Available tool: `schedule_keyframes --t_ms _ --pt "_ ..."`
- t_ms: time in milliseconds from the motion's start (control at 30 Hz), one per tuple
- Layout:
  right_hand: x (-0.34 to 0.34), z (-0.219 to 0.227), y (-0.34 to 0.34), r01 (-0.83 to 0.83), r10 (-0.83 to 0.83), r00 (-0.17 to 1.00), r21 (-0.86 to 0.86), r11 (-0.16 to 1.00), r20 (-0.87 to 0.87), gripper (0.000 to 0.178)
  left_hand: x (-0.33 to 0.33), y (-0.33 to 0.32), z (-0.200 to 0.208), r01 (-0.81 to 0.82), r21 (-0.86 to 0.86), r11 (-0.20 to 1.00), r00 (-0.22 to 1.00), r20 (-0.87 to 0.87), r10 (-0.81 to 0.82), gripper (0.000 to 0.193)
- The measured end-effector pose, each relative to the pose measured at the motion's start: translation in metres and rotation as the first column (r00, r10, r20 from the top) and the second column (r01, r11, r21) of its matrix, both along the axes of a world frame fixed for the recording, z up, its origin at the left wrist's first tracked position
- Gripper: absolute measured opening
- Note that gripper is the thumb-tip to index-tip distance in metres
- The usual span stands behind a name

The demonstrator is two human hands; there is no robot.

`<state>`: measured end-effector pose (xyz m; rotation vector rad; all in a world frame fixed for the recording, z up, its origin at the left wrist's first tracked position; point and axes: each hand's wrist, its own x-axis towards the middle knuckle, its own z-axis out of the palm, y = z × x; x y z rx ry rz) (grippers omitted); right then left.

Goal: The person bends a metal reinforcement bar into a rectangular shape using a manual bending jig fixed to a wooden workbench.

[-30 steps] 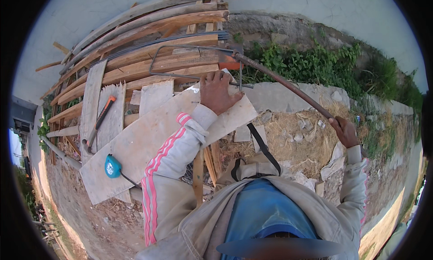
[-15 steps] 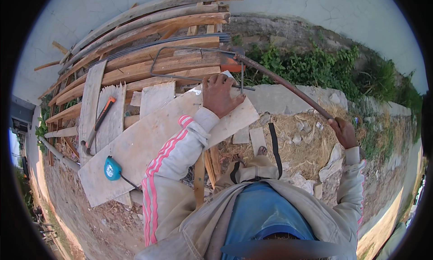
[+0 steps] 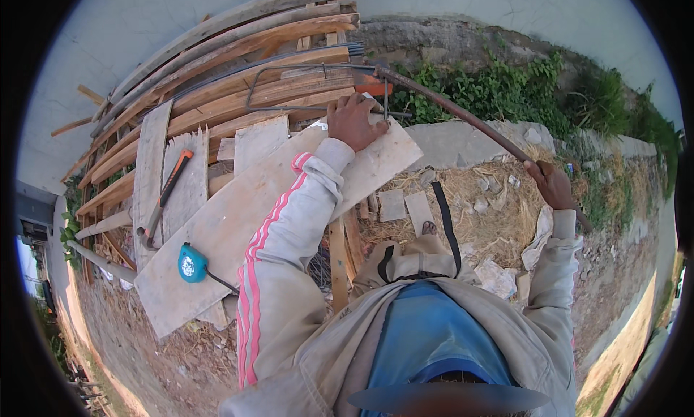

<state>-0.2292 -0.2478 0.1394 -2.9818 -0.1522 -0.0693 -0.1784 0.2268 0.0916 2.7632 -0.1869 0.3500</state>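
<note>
My left hand (image 3: 354, 122) presses down on a pale wooden board (image 3: 253, 200), its fingers bent over the lower side of a thin steel rod bent into a long rectangle (image 3: 249, 92). Part of that rod is hidden beneath the palm. Off to the right, my right hand (image 3: 551, 184) is wrapped around a long rusty metal bar (image 3: 463, 115). The bar's far end meets the bent rod at its upper right corner, near an orange metal piece (image 3: 374, 89). A teal tape measure (image 3: 192, 263) lies on the board's near left part.
A hammer (image 3: 168, 189) with an orange and black handle rests on grey planks (image 3: 150, 157) at left. Behind are stacked timbers (image 3: 238, 106) and thin steel rods (image 3: 356, 49). Green plants (image 3: 499, 88) grow along the wall (image 3: 463, 5). Straw and rubble (image 3: 484, 193) cover the ground.
The whole view has shifted, so most things sit higher. The bar's near end now shows past my right wrist. My left hand keeps its place on the rod and board.
</note>
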Motion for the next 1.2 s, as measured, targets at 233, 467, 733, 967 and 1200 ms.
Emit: schedule_keyframes --t_ms 233,467,733,967,1200 --pt "-0.065 -0.017 0.04 0.093 -0.093 0.982 0.006 0.996 0.164 0.069 0.003 0.022 0.006 0.022 -0.006 1.0 0.992 -0.126 -0.023 0.049" --pt "-0.064 0.001 0.049 0.067 -0.058 0.978 -0.041 0.997 0.198 0.065 0.002 0.028 0.001 0.042 -0.021 0.999 0.998 -0.056 -0.043 0.049" --pt "-0.042 0.001 0.03 0.025 -0.023 0.994 -0.017 1.0 0.109 0.062 -0.007 0.02 0.0 0.009 0.022 1.0 1.0 0.001 -0.009 0.055" --pt "-0.001 -0.044 -0.009 0.012 -0.003 0.999 0.209 0.978 -0.047 0.055 0.006 0.048 0.011 -0.084 -0.124 0.989 0.991 0.096 0.096 0.05" --pt "0.034 -0.092 0.02 -0.146 0.145 0.987 0.707 0.692 0.061 0.054 0.07 0.142 0.006 -0.319 0.201 0.926 0.934 0.231 0.272 0.037"
